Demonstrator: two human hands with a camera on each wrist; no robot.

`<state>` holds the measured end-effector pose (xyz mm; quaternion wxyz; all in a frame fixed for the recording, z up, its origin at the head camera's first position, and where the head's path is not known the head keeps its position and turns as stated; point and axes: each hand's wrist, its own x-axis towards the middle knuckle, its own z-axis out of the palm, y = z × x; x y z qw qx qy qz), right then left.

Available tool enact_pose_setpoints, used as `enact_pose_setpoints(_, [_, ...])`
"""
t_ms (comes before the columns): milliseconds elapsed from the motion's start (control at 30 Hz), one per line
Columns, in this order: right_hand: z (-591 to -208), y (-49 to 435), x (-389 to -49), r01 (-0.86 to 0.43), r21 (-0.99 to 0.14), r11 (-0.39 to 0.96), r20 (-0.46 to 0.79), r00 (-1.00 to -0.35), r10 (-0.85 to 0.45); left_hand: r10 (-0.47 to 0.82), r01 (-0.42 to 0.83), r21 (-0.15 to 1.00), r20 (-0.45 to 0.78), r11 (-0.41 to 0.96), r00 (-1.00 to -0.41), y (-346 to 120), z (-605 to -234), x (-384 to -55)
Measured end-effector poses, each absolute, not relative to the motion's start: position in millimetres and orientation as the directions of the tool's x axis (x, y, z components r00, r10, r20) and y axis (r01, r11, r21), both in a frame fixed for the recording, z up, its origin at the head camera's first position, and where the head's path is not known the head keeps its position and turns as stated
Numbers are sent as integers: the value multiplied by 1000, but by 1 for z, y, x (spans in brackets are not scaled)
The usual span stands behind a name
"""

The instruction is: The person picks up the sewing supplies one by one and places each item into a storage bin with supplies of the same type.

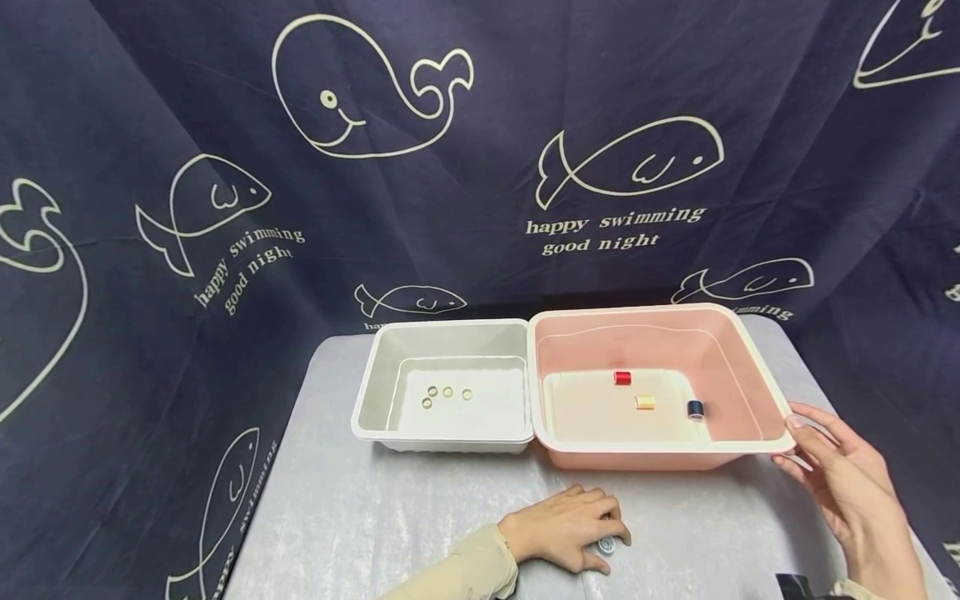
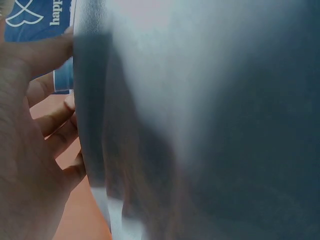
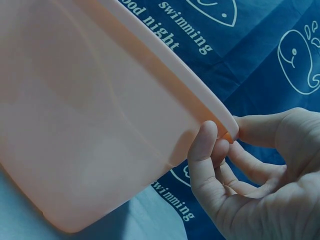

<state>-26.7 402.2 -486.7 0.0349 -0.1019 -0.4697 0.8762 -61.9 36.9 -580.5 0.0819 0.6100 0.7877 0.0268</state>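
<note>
My left hand (image 1: 562,529) is low over the table in front of the bins, its thumb and fingers around a blue thread spool (image 1: 606,545). In the left wrist view that spool (image 2: 63,77) shows partly between the fingers. My right hand (image 1: 855,483) pinches the front right corner of the pink bin (image 1: 660,447), with the thumb against the rim in the right wrist view. Inside the pink bin lie a red spool (image 1: 622,378), a pale yellow spool (image 1: 645,402) and a dark navy spool (image 1: 695,410).
A white bin (image 1: 450,435) touches the pink bin's left side and holds several small rings (image 1: 447,392). Both stand on a table with a pale grey cloth (image 1: 315,500). A dark blue curtain (image 1: 480,225) with fish and whale drawings hangs behind and at the sides.
</note>
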Motion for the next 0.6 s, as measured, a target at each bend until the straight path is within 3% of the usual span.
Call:
enact_pose_setpoints(300, [-490,402,-25,41,-831,-555,-152,-976,156,973,973,62,-79,220,-215,38,-580,-60])
enact_pose_setpoints(600, [-487,402,-28,32,-819,-573,-151,-975,162,970,973,-25,-77,230,-232,34,-569,-65])
